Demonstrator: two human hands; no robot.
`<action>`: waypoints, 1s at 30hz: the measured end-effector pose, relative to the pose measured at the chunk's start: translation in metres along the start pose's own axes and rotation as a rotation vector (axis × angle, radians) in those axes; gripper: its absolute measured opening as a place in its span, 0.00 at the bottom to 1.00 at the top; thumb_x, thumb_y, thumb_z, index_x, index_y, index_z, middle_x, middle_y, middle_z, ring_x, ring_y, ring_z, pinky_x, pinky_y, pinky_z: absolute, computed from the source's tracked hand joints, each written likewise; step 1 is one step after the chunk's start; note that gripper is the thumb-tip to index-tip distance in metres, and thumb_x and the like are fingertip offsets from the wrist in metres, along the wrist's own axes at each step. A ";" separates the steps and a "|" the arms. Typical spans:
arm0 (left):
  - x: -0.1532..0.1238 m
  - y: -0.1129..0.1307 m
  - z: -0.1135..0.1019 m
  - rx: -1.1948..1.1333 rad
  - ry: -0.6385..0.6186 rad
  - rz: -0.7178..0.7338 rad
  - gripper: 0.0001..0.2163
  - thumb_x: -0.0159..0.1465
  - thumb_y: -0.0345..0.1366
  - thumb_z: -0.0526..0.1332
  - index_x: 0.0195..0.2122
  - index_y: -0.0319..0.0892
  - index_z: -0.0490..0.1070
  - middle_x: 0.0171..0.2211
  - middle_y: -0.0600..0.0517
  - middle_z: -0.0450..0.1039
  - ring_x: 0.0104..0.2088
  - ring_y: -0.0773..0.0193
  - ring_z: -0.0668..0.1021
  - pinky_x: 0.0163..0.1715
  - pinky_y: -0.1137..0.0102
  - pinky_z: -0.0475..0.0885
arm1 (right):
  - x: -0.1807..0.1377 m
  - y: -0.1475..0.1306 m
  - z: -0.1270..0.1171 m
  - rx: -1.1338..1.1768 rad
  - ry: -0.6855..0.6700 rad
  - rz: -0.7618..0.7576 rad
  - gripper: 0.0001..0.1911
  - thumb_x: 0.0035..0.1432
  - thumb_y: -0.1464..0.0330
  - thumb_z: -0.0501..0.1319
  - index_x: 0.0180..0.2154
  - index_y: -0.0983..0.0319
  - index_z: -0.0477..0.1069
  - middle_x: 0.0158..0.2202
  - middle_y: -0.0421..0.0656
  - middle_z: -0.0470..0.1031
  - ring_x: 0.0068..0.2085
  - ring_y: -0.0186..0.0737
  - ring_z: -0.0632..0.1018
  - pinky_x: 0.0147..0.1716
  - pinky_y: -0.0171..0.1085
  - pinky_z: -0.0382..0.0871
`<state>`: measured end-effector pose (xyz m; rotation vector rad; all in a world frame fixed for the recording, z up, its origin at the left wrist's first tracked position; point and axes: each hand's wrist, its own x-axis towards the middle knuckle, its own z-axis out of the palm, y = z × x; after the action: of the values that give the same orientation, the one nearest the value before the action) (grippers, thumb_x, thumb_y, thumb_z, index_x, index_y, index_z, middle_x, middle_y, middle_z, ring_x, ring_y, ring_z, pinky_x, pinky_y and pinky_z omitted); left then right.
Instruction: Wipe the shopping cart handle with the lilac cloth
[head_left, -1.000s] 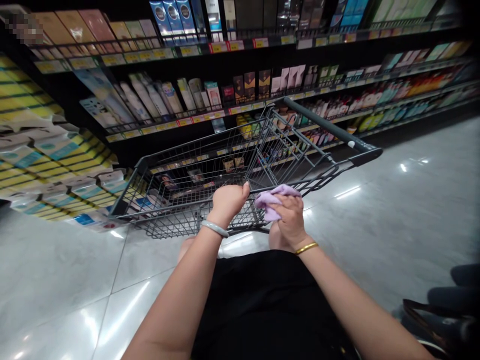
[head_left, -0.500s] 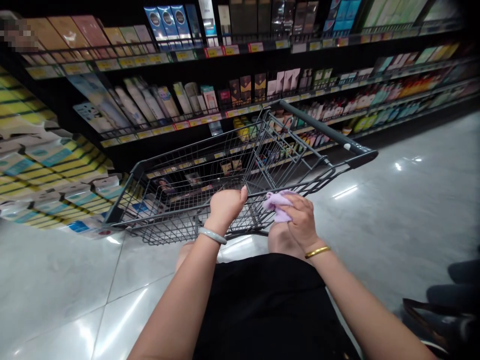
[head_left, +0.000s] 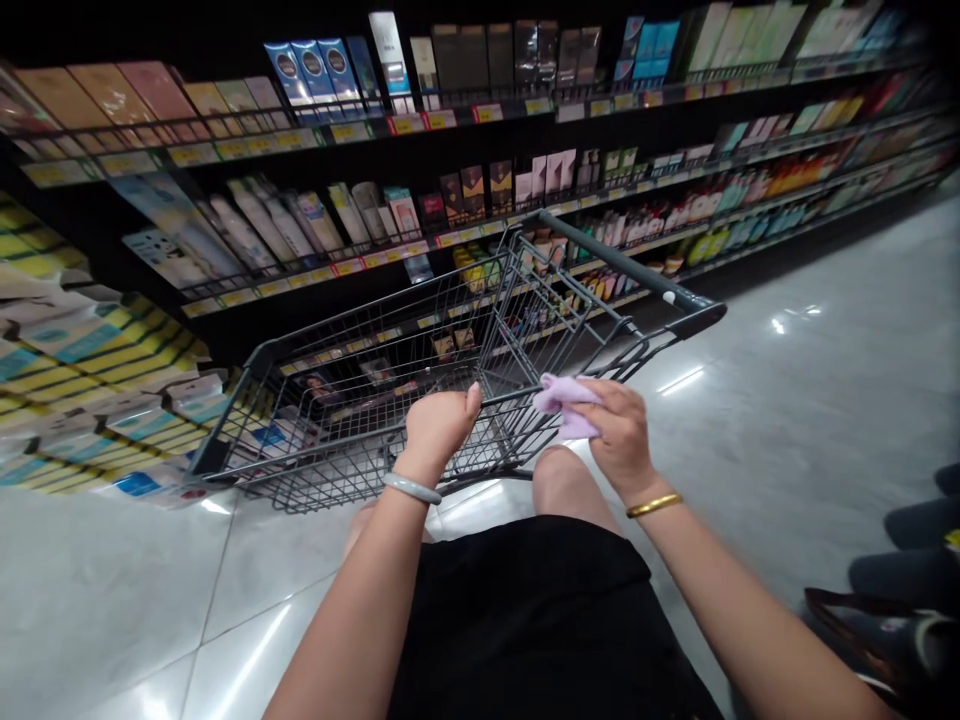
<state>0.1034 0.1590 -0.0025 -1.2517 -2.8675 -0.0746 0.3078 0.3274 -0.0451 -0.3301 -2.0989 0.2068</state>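
Observation:
A dark wire shopping cart (head_left: 337,360) stands in front of me in a store aisle. My left hand (head_left: 437,424) is closed round the near top rim of the cart's basket. My right hand (head_left: 619,432) holds a crumpled light purple cloth (head_left: 564,396) and presses it against the same rim, nearer the handle end. The cart's grey push handle (head_left: 622,265) sticks out to the right. The basket looks empty inside.
Dark shelves (head_left: 465,150) full of boxed and bottled goods run behind the cart. Stacked yellow and blue packs (head_left: 67,360) lie at the left. Glossy grey floor tiles (head_left: 787,400) spread to the right. A dark bag (head_left: 877,630) sits at the lower right.
My right hand has slid the purple cloth to the right along the cart's rim. My view has shifted slightly; the left hand keeps its grip.

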 end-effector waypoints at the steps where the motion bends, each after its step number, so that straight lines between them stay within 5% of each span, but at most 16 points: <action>1: 0.000 -0.001 0.000 -0.001 -0.001 -0.002 0.36 0.70 0.52 0.34 0.30 0.41 0.80 0.31 0.43 0.79 0.33 0.54 0.80 0.32 0.66 0.69 | 0.004 0.003 -0.004 -0.011 0.073 0.021 0.10 0.62 0.70 0.60 0.40 0.55 0.80 0.50 0.42 0.77 0.51 0.45 0.75 0.51 0.47 0.69; 5: 0.000 -0.003 -0.003 0.004 -0.019 -0.019 0.36 0.69 0.53 0.34 0.31 0.40 0.80 0.31 0.42 0.79 0.33 0.55 0.80 0.33 0.66 0.69 | 0.020 0.013 -0.014 -0.068 0.270 0.071 0.11 0.61 0.70 0.62 0.44 0.53 0.79 0.52 0.41 0.75 0.53 0.46 0.73 0.54 0.49 0.67; 10: 0.000 -0.005 -0.008 -0.005 -0.065 -0.039 0.35 0.69 0.53 0.35 0.30 0.42 0.80 0.31 0.44 0.79 0.33 0.55 0.80 0.32 0.66 0.68 | 0.009 0.011 -0.005 -0.045 0.079 -0.049 0.11 0.62 0.72 0.60 0.39 0.53 0.80 0.48 0.41 0.78 0.52 0.45 0.74 0.51 0.46 0.66; 16: -0.001 -0.010 -0.010 0.006 -0.083 -0.021 0.34 0.70 0.52 0.35 0.29 0.42 0.79 0.31 0.44 0.79 0.34 0.54 0.80 0.32 0.66 0.68 | 0.014 0.020 -0.017 -0.031 0.272 0.061 0.11 0.61 0.71 0.62 0.43 0.52 0.79 0.53 0.41 0.74 0.54 0.46 0.72 0.54 0.48 0.64; 20: -0.001 -0.008 -0.012 0.075 -0.050 0.038 0.34 0.71 0.49 0.34 0.30 0.40 0.78 0.31 0.42 0.79 0.34 0.53 0.80 0.32 0.66 0.68 | 0.009 0.012 -0.007 -0.017 0.145 0.007 0.11 0.62 0.71 0.61 0.41 0.53 0.80 0.51 0.41 0.76 0.53 0.46 0.73 0.53 0.48 0.66; 23: -0.001 0.003 -0.015 0.128 0.039 0.142 0.33 0.71 0.48 0.35 0.32 0.39 0.77 0.30 0.41 0.78 0.33 0.54 0.80 0.33 0.65 0.67 | 0.000 0.004 0.004 0.022 0.063 -0.016 0.11 0.63 0.71 0.60 0.40 0.53 0.81 0.49 0.41 0.77 0.52 0.45 0.73 0.51 0.47 0.67; 30: 0.004 0.055 -0.009 0.025 0.139 0.354 0.22 0.72 0.47 0.42 0.37 0.42 0.73 0.35 0.47 0.78 0.36 0.58 0.79 0.37 0.66 0.66 | 0.003 0.009 0.018 0.063 0.205 0.120 0.12 0.62 0.71 0.60 0.43 0.52 0.80 0.52 0.41 0.75 0.53 0.47 0.72 0.55 0.50 0.65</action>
<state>0.1413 0.1989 0.0085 -1.6530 -2.4829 -0.1147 0.2921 0.3361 -0.0549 -0.4216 -1.8686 0.2971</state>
